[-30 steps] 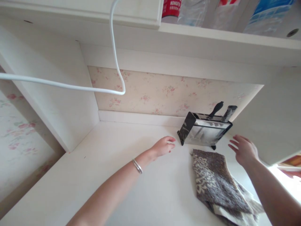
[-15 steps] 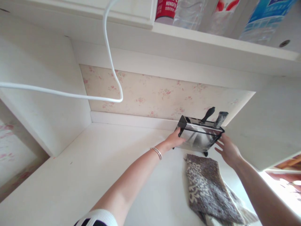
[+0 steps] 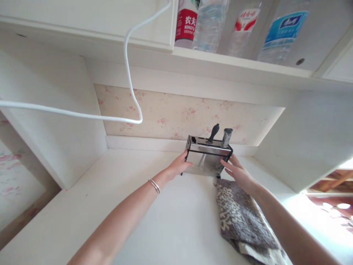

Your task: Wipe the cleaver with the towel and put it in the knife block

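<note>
A knife block (image 3: 202,164) with shiny metal faces and black edges stands at the back of the white counter, close to the wall. Out of its top stick a curved black handle (image 3: 214,133) and a thicker, worn dark handle (image 3: 227,137). My left hand (image 3: 179,164) grips its left end, thumb along the front. At the right end, my right hand (image 3: 238,172) holds the side, with its fingers partly hidden behind. Just in front, under my right forearm, a grey-brown patterned towel (image 3: 239,213) lies folded.
A white cable (image 3: 132,79) hangs across the left, in front of the flowered wall. Above, an open shelf (image 3: 248,62) holds several plastic bottles (image 3: 211,25). White side panels (image 3: 300,140) bound the counter (image 3: 171,221). Brighter space shows at far right.
The knife block has moved left, turning more square to the back wall, with both hands following it. My right hand now sits closer around its end. The view has shifted slightly.
</note>
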Available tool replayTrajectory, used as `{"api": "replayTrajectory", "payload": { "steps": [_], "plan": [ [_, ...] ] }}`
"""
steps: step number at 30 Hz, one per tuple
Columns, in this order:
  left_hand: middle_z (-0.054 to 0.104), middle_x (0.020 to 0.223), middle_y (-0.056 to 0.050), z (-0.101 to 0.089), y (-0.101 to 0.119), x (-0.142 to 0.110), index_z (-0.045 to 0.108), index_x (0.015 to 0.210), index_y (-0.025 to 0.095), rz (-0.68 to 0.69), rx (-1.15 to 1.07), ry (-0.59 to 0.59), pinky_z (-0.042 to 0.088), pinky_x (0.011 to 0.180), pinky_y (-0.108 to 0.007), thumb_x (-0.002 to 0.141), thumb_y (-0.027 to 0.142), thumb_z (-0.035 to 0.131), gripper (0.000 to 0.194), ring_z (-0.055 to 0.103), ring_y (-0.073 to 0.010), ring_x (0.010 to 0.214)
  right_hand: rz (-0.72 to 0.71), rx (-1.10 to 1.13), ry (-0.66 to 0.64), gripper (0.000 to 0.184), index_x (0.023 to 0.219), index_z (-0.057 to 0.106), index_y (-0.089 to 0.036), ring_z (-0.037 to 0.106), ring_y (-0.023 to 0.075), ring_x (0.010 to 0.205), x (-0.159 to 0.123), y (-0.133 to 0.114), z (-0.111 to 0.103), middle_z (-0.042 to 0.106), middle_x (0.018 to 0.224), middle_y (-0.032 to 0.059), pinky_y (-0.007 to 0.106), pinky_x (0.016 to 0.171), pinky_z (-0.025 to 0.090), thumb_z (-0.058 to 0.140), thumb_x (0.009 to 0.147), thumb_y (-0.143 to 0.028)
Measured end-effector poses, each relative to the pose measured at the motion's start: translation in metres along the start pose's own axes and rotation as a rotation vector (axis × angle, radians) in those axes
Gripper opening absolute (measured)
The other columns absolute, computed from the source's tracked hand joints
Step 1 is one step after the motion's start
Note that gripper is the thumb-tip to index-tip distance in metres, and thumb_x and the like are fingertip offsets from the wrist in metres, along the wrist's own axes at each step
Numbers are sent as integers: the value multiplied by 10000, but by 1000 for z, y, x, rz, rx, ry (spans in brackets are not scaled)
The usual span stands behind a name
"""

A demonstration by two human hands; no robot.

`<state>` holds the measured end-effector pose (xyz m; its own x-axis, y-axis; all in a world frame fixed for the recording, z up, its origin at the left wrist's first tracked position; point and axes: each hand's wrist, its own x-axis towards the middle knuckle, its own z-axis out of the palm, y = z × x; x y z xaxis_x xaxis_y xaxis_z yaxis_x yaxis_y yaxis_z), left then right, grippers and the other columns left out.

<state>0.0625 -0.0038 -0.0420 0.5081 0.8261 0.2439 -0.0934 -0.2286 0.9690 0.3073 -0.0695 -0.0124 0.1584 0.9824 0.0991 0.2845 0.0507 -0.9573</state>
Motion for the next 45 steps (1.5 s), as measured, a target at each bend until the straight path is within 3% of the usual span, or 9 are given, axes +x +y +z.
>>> {"api": "replayTrajectory", "payload": {
  "steps": [10, 16, 18, 21, 26, 32, 35, 39, 45],
  "plan": [
    [423, 1425, -44, -63, 27, -77, 365, 1389, 226, -39, 32, 85, 281, 1092, -367, 706, 135, 591, 725, 437, -212, 1266, -51, 104, -257, 653, 1353, 349, -401, 401, 241, 1297, -19, -34, 70, 399, 1437, -12, 460, 1045, 347, 628, 765, -453],
    [510, 1350, -63, -101, 48, -108, 416, 1358, 215, -185, 391, 139, 393, 1001, -371, 733, 239, 596, 651, 562, -236, 1118, -51, 57, -334, 695, 1366, 339, -409, 371, 260, 1316, -34, -46, 84, 351, 1463, -22, 491, 1027, 357, 631, 741, -488],
    [530, 1307, -102, -109, 60, -110, 472, 1306, 166, -131, 582, 221, 424, 958, -364, 765, 250, 551, 553, 606, -225, 1013, -27, 41, -347, 674, 1354, 360, -417, 385, 272, 1305, -36, -49, 83, 341, 1469, -24, 501, 1017, 360, 631, 741, -488],
    [533, 1238, -109, -107, 82, -105, 530, 1223, 156, 80, 863, 315, 447, 910, -352, 802, 237, 491, 431, 603, -200, 921, 27, 31, -330, 633, 1331, 385, -427, 431, 271, 1269, -37, -51, 82, 356, 1462, -18, 503, 1002, 363, 629, 748, -472],
    [534, 1166, -85, -81, 116, -77, 531, 1194, 166, 286, 1040, 226, 424, 929, -328, 832, 254, 481, 376, 564, -200, 979, 33, 61, -277, 681, 1352, 349, -402, 391, 250, 1298, -32, -35, 90, 365, 1455, 8, 475, 985, 387, 641, 737, -427],
    [541, 1219, -134, -59, 125, -19, 491, 1235, 120, 261, 1051, 202, 410, 932, -333, 818, 290, 522, 451, 577, -228, 996, -88, 187, -109, 716, 1320, 387, -293, 361, 224, 1315, -30, 6, 105, 382, 1437, 51, 400, 1051, 331, 666, 663, -353],
    [601, 1143, -129, -54, 118, 2, 510, 1194, 126, 227, 995, 229, 436, 866, -331, 824, 313, 524, 415, 606, -226, 929, 51, 229, -71, 640, 1278, 422, -254, 462, 231, 1225, -47, 32, 117, 518, 1305, 80, 385, 968, 414, 633, 684, -363],
    [663, 989, -99, -54, 111, 19, 533, 1141, 147, 139, 950, 277, 454, 732, -310, 813, 375, 541, 400, 625, -215, 811, 257, 185, -50, 567, 1236, 469, -212, 626, 196, 868, -76, 68, 137, 668, 908, 45, 326, 787, 479, 603, 709, -371],
    [658, 834, -56, -69, 136, 32, 592, 922, 154, 118, 802, 187, 438, 598, -259, 754, 380, 622, 283, 609, -168, 682, 78, 154, -79, 340, 1039, 564, -215, 599, 146, 704, -88, 88, 147, 643, 1012, 44, 271, 698, 466, 584, 731, -359]
  ]
}}
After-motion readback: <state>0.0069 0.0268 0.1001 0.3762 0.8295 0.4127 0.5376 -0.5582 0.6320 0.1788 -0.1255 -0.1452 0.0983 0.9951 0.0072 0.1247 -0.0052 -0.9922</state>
